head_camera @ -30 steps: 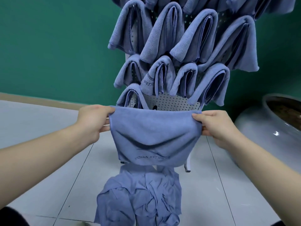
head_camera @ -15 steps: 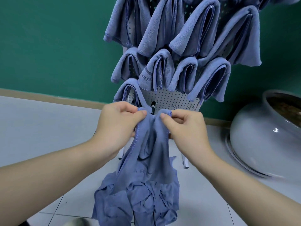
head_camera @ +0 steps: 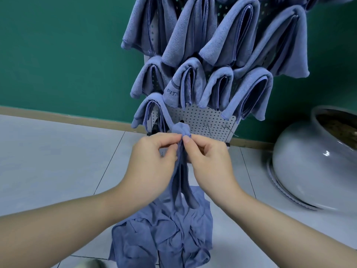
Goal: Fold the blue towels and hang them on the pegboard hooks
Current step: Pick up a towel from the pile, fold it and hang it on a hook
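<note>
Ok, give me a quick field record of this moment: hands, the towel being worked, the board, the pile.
left hand: pinches the held towel near its top
right hand: pinches the same towel, fingertips meeting the left
held towel: gathered narrow, hanging down, not yet on a hook
pegboard: folded towels across the upper rows, bare hooks at lower right
towel pile: crumpled on the floor below

Looked like a staged indoor demo corner, not a lived-in room: plain green wall (head_camera: 63, 55) w/ tan baseboard (head_camera: 58, 115), pale tiled floor (head_camera: 48, 161). White pegboard (head_camera: 201, 120) on a stand was packed w/ identical folded blue towels (head_camera: 193, 35), more in a pile (head_camera: 164, 236) on the floor. Big grey ceramic pot (head_camera: 309, 167) sat on the right.
</note>
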Motion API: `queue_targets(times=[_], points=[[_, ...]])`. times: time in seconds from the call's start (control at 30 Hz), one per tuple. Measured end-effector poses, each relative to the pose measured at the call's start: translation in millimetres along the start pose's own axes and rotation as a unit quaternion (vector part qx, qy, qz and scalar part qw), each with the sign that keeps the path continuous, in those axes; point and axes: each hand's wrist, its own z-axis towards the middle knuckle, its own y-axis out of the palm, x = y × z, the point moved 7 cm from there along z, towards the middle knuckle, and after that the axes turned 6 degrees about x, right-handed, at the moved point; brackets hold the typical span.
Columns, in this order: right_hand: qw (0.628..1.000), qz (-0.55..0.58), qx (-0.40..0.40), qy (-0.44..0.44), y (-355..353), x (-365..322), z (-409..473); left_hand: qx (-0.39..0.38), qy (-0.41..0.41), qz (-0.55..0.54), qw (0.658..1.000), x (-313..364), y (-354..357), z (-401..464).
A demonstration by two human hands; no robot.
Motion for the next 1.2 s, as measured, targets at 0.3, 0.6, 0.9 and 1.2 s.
queue_targets(times=[0.3,0.6,0.9,1.2], points=[[0.996,0.08,-0.044,0.024,-7,-14,0,0.023,0.176,0.088,0.98,26,-10,12],[0.994,0.044,-0.097,0.015,-11,-21,-3,-0.256,0.131,0.187,0.939,9,-3,32],[0.994,-0.033,0.008,-0.099,-35,-29,-5,-0.356,-0.015,0.174,0.918,-9,-12,20],[0.977,-0.025,0.144,-0.153,-64,-45,9,-0.115,0.083,0.059,0.988,35,-30,32]])
